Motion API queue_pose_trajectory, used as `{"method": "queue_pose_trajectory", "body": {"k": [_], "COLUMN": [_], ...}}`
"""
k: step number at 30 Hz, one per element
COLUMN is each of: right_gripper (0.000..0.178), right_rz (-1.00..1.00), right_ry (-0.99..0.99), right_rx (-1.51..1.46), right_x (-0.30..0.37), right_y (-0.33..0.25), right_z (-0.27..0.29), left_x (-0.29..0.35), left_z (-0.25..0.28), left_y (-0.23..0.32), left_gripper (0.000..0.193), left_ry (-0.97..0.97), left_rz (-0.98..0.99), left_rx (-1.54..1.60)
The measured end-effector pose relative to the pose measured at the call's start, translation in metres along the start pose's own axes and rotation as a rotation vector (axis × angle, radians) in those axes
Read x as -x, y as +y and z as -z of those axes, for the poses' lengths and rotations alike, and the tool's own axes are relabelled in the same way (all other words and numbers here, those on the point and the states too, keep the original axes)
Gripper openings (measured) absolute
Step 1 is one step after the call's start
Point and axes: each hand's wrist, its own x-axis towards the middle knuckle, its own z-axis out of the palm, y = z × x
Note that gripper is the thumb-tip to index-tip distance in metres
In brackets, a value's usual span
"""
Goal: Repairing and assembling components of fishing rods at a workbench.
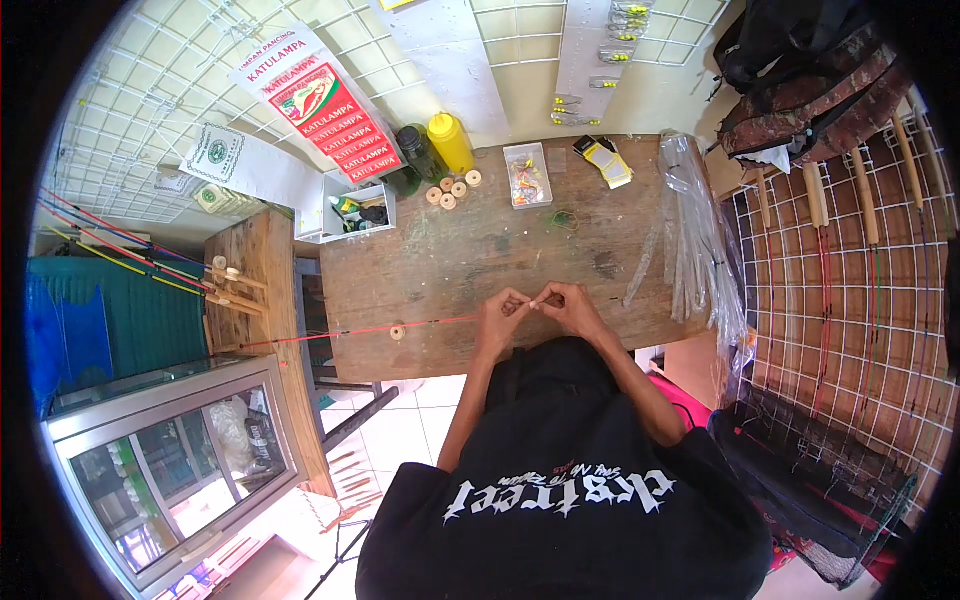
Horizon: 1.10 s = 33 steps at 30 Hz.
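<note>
Near the front edge of the wooden table [470, 250], a thin red rod [360, 331] runs leftward from both hands. Left hand [500, 315] and right hand [572, 303] pinch its near end, apparently; left is nearer the shaft.

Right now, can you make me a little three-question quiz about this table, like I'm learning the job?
1. True or false: both hands pinch the thin red rod.
2. What colour is the bottle at the far edge of the table? A) yellow B) pink C) white
3. Fill in: a small round wooden ring sits on the rod to the person's ____.

Key:
1. True: the left hand and right hand meet on the thin red rod.
2. A: the yellow bottle stands on the wooden table.
3. Left: the wooden ring.
</note>
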Motion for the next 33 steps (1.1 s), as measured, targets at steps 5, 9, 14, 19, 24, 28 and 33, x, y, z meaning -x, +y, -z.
{"method": "queue_pose_trajectory", "body": {"k": [5,9,14,19,24,28,33], "right_gripper": [0.012,0.012,0.011,0.014,0.016,0.016,0.015], "right_rz": [0.05,0.049,0.081,0.138,0.176,0.164,0.162], "right_ry": [0.012,0.015,0.029,0.008,0.01,-0.026,-0.02], "right_rx": [-0.04,-0.032,0.019,0.011,0.011,0.011,-0.199], "right_x": [-0.001,-0.001,-0.001,0.0,0.0,0.0,-0.006], "right_y": [0.002,0.005,0.007,0.007,0.008,0.004,0.02], "right_z": [-0.001,-0.003,-0.002,0.0,0.001,0.0,-0.006], "left_x": [-0.001,0.0,0.0,0.001,0.002,0.004,0.003], "left_z": [0.001,0.001,0.002,0.002,0.002,0.002,0.0], "left_y": [-0.003,-0.006,-0.001,-0.003,0.013,0.002,0.007], "left_gripper": [0.014,0.016,0.017,0.017,0.012,0.011,0.013], "left_ry": [-0.023,-0.026,-0.037,-0.047,-0.072,-0.051,-0.031], "left_rz": [0.038,0.035,0.027,0.02,0.042,0.006,0.01], "left_rx": [-0.034,0.016,-0.061,-0.075,-0.074,-0.074,-0.075]}}
